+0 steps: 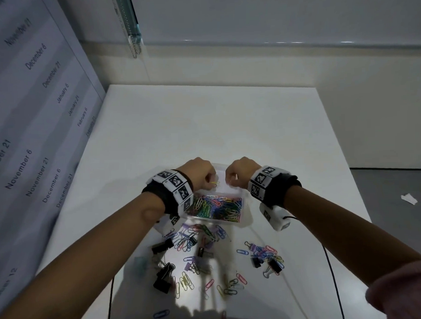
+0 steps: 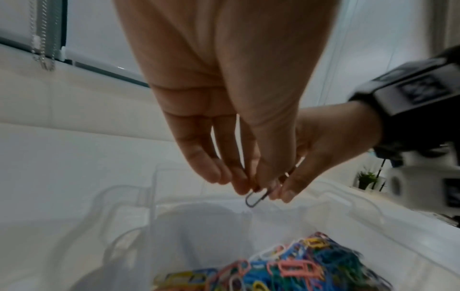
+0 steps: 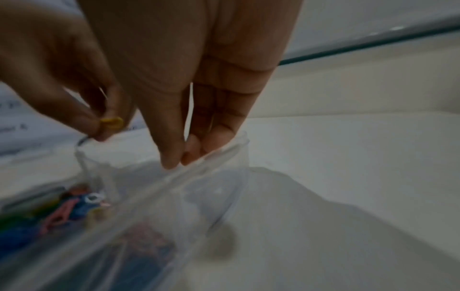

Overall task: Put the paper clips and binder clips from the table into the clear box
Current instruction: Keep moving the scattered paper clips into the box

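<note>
White table in a room corner, wall sheet printed with dates at the left of the frame. The clear box sits at centre of the head view, near compartment heaped with coloured paper clips, far compartment looks nearly bare. Left hand is above the far half of the box, fingers pinching a yellow clip. Right hand is just beside it, fingers bunched downward by the box rim; whether they hold anything I cannot tell. More paper clips and black binder clips lie loose on the table at the lower centre of the frame, well short of done. Judgement: step in hand is the drop. Keep the pinch over the box interior, part the fingers cleanly, low enough that the clip does not bounce off the rim.
</note>
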A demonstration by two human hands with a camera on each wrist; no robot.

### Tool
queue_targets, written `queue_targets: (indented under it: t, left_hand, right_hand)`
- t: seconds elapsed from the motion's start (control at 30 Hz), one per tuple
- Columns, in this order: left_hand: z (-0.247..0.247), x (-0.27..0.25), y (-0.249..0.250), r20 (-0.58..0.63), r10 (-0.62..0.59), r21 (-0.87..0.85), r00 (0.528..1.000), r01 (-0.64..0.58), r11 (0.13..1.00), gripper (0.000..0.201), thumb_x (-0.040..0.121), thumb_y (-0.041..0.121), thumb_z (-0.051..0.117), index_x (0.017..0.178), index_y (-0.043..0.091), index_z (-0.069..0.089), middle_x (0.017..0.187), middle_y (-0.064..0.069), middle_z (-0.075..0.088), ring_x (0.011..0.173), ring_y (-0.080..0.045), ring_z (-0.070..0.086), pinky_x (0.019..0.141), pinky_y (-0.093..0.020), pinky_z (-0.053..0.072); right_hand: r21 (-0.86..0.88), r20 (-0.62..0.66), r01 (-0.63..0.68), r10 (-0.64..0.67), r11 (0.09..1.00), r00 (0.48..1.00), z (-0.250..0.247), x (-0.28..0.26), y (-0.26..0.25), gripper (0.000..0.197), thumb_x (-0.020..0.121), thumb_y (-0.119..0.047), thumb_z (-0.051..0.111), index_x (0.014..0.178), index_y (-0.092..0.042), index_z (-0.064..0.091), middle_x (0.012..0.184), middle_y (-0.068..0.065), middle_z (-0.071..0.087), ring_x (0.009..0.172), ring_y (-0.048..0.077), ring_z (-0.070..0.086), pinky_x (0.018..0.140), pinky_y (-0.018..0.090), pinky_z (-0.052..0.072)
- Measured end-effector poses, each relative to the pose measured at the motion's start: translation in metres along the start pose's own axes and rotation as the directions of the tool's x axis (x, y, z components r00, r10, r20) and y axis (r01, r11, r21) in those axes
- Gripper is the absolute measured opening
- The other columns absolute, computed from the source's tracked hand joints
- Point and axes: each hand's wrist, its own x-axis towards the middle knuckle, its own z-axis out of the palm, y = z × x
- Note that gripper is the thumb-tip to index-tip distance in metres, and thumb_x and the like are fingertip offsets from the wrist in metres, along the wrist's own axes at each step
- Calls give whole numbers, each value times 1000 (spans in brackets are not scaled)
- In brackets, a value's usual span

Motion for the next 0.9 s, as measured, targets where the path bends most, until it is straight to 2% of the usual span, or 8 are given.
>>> queue_targets:
  t: [0.17,0.27,0.43,0.5,0.57,0.7,0.8,0.9]
  left_hand:
    - [10,-20,-3,6,72,-19,997,-72,997,24,92,17,54,112,10,67,117,-6,67,108,-22,59,80,-19,33]
    - [13,-28,-5,-46,94,-31,995,-95,995,28,95,18,49,117,12,64,119,-9,63,110,-25,58,84,-24,37]
    - [19,-44,-12,-130,94,-34,987,-99,995,30,97,16,43,119,10,62,116,-13,61,109,-28,56,87,-30,40]
    - [23,-51,-18,-153,72,-51,986,-80,995,30,97,16,43,118,9,63,115,-13,62,108,-27,56,88,-31,40]
    - [28,-58,-24,-169,52,-66,984,-64,996,29,97,15,43,118,10,63,112,-13,62,105,-27,56,84,-28,39]
    - [40,-69,-27,-146,63,-14,987,-66,998,28,97,15,42,112,8,65,107,-13,61,102,-27,54,79,-26,35]
    - [47,-75,-26,-80,78,13,994,-77,997,36,94,26,37,106,8,65,106,-12,61,102,-27,53,85,-32,39]
    - [56,-74,-24,-43,102,20,994,-101,995,46,88,35,32,104,10,66,105,-12,62,100,-29,55,85,-36,43]
  right_hand:
    - [-153,207,28,4,988,978,-3,21,-12,29,71,-15,77,98,-7,68,93,10,71,91,28,64,74,26,48]
    - [-138,235,1,32,990,972,-1,27,-17,16,73,-1,68,88,-6,69,60,-1,55,77,23,56,55,18,38]
    - [-174,241,-1,43,985,970,5,32,-12,20,69,8,59,68,-9,70,64,7,64,53,11,50,48,15,36]
    - [-203,197,19,22,979,980,8,32,-11,33,66,10,44,50,-19,48,62,14,60,49,9,38,45,14,27]
    - [-224,135,52,-22,973,991,11,29,-8,33,67,10,40,51,-19,42,69,14,60,59,15,41,44,16,23]
    - [-186,125,91,-69,978,990,13,26,-1,26,76,4,58,95,-11,68,81,0,53,76,17,51,48,11,27]
    - [-188,195,114,-76,976,978,9,28,-4,24,77,1,65,98,-10,70,84,3,58,80,18,54,54,18,34]
    - [-194,133,101,-76,976,988,11,28,-5,22,81,2,55,93,-6,71,98,9,71,93,25,63,70,21,42]
